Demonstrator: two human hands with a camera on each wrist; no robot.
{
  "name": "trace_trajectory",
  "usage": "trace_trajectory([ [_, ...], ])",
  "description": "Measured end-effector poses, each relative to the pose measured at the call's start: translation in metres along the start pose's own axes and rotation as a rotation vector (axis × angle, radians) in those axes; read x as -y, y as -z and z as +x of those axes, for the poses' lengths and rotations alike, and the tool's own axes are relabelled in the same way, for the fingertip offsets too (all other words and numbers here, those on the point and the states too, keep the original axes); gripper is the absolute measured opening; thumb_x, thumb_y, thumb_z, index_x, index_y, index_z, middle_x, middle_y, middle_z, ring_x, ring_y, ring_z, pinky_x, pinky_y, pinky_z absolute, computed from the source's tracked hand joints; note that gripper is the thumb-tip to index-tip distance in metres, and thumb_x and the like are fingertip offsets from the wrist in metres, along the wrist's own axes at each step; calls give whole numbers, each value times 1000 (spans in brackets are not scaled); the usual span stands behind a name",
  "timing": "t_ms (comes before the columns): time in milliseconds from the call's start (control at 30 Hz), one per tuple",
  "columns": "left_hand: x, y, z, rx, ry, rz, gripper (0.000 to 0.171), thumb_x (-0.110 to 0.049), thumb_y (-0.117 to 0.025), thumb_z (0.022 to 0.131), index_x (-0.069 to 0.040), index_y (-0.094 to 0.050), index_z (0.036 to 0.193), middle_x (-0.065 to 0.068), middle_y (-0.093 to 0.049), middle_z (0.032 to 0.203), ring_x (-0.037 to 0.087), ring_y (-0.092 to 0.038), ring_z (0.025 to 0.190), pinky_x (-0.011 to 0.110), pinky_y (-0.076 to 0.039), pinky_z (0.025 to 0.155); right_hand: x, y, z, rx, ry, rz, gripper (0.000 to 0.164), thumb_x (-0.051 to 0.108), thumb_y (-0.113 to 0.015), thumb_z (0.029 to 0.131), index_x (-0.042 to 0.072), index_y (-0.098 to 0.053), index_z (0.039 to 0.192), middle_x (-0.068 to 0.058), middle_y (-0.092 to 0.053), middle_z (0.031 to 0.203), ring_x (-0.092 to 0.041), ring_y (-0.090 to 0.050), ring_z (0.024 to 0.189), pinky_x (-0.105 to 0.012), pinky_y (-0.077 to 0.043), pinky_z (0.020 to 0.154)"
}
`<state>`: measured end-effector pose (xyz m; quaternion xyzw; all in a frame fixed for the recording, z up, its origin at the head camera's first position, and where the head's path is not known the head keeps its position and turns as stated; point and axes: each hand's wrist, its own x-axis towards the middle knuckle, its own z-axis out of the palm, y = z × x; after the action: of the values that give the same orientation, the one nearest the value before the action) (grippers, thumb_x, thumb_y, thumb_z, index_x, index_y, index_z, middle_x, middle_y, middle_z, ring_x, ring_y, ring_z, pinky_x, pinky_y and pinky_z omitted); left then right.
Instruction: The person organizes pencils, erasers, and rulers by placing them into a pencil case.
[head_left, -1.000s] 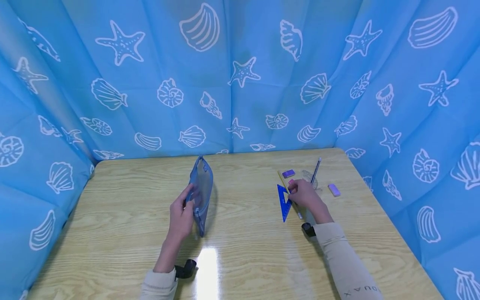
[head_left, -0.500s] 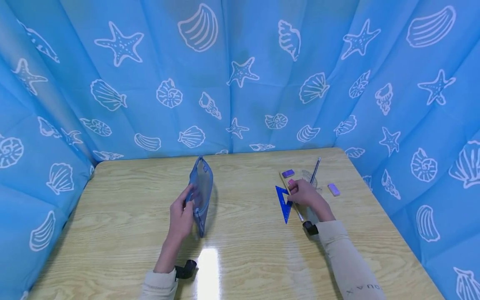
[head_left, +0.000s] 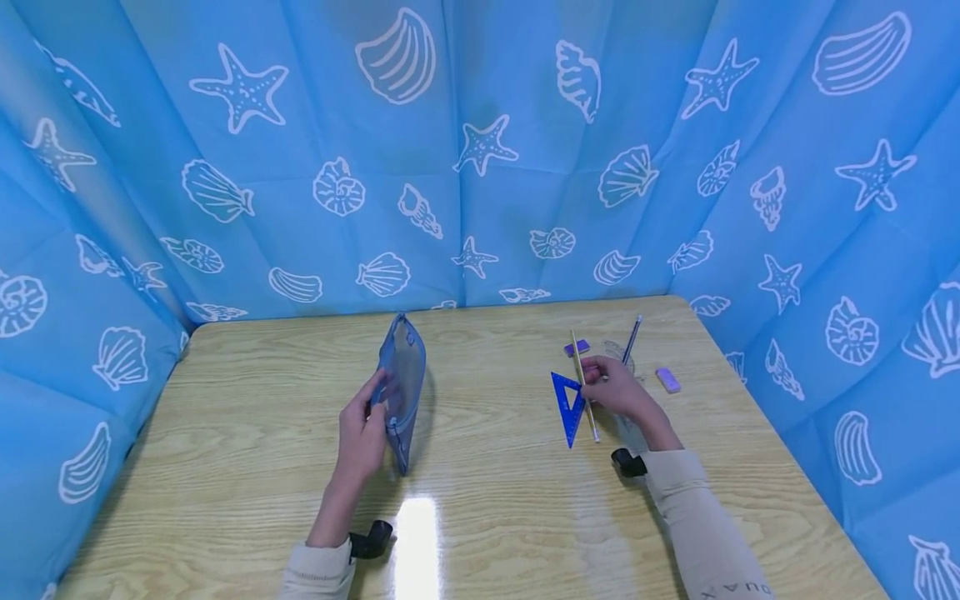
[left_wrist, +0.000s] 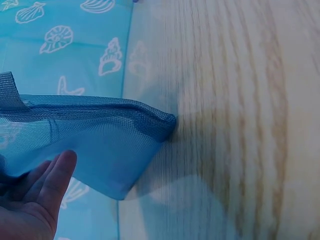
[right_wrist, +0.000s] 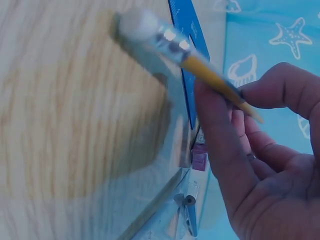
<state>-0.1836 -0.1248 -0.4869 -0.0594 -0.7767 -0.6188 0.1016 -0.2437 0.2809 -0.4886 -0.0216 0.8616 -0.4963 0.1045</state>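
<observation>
My left hand (head_left: 362,433) grips the near side of a blue mesh zip pouch (head_left: 409,375), which stands on edge with its mouth gaping. The left wrist view shows the pouch's zipped corner (left_wrist: 162,125) over the table and a fingertip (left_wrist: 65,162) against the mesh. My right hand (head_left: 621,393) pinches a yellow pencil (head_left: 590,415) between thumb and finger. Its white eraser end (right_wrist: 140,25) and silver ferrule point towards the wrist camera. Just left of that hand lies a blue set square (head_left: 571,423), partly overlapped by the pencil in the head view.
Beyond the right hand lie a purple eraser (head_left: 584,345), a dark pencil (head_left: 632,340) and a clear plastic piece (head_left: 611,350). Another purple eraser (head_left: 668,380) is farther right. A blue shell-print curtain (head_left: 480,208) encloses the wooden table's (head_left: 262,400) back and sides.
The yellow pencil has been picked up by my right hand and swung more upright in the head view. The set square has shifted slightly. My left hand and the pouch have stayed put.
</observation>
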Motion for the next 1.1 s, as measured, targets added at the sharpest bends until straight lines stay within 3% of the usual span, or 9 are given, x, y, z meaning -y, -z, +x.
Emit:
trace_trajectory([
  [200,0,0,0,1,0,-1,54,3,-37,99,1,-40,153,21,-52,150,39,-56,133,54,-54,106,-6,1,-1,-2,39,82,58,-6,-55,92,-14,-38,147,-16,-47,108,-20,-53,91,-23,-57,67],
  [600,2,0,-1,-17,12,-5,54,2,-35,99,2,-40,153,21,-52,150,40,-55,133,56,-54,105,-10,0,-1,-10,44,170,56,-4,-58,93,-14,-39,144,-28,-51,122,-14,-60,93,-26,-65,77],
  [1100,3,-1,-2,-32,-13,-65,53,3,-32,100,5,-39,153,25,-52,148,43,-57,130,52,-56,101,-10,-4,1,-17,68,268,59,-7,-60,91,-13,-36,145,-25,-51,123,-7,-61,86,-30,-66,78],
])
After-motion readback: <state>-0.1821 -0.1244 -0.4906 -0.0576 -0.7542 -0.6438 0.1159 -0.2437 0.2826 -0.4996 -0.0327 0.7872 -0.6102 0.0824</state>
